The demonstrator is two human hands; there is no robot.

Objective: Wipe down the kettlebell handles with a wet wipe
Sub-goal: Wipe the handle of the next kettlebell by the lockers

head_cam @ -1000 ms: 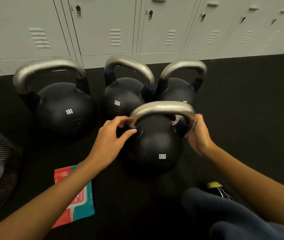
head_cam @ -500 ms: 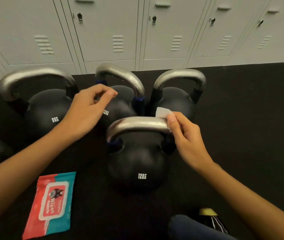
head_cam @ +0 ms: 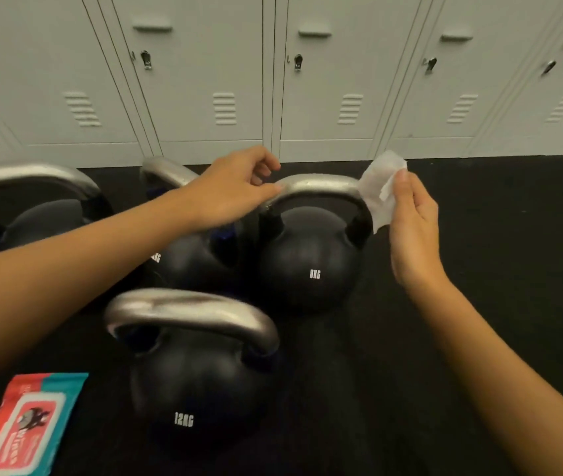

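Several black kettlebells with bare steel handles stand on the dark floor. The nearest is marked 12KG. Behind it to the right stands one marked 8KG. My left hand reaches over the middle kettlebell, and its thumb and fingertips touch the left end of the 8KG handle. My right hand holds a white wet wipe at the right end of that handle. A fourth kettlebell sits at the far left.
A red and teal pack of wipes lies on the floor at the lower left. A row of pale grey lockers runs along the back. Dark rubber floor stretches to the right of the kettlebells.
Both hands have left the 12KG handle and moved back to the 8KG kettlebell. The right hand carried the wipe to its right end; the left hand came onto its left end.
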